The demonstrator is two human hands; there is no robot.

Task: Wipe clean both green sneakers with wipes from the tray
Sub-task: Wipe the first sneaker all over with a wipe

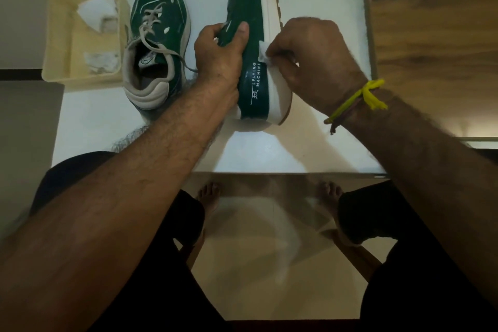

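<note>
The left hand (219, 54) wraps its grip round the upper of a green sneaker (253, 35) tipped on its side, thumb across the dark green panel printed with white lettering. Just right of that grip, the right hand (310, 59) pinches a white wipe (262, 52) against the sneaker's thick white sole edge. Left of the grip, the second green sneaker (157, 43) stands upright on the table (310, 143), laces loose, beside the cream tray (80, 35) holding crumpled wipes.

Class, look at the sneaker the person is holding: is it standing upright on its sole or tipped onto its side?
Tipped on its side. The held sneaker shows its green side panel upward, and its white sole edge faces right.
</note>
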